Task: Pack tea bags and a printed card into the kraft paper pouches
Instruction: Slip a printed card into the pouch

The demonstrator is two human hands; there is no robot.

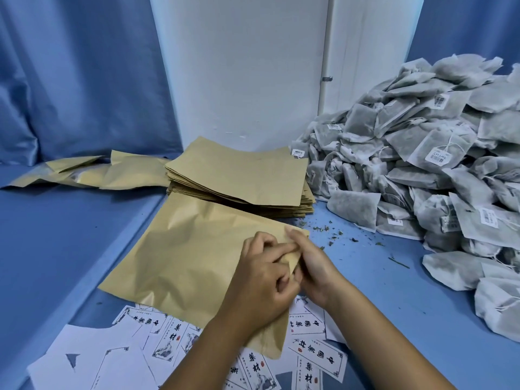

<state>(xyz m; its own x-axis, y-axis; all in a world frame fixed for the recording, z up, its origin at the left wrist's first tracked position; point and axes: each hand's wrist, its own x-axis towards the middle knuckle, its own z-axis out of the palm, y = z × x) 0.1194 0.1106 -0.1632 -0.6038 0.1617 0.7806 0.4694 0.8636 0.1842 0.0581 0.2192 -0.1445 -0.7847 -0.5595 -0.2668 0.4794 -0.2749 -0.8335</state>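
Note:
A kraft paper pouch (183,254) lies flat on the blue table (394,299) in front of me. My left hand (264,280) and my right hand (312,263) meet at its right edge, and both pinch the paper there with curled fingers. Behind it rises a stack of flat kraft pouches (242,175). A big heap of grey tea bags (422,164) with white labels fills the right side. Printed cards (315,358) with black characters lie scattered at the near edge, partly under my forearms.
Several filled-looking kraft pouches (84,173) lie at the back left against a blue curtain (70,74). A white wall panel (239,66) stands behind the stack. Loose tea crumbs (332,232) dot the table between the pouch and the heap.

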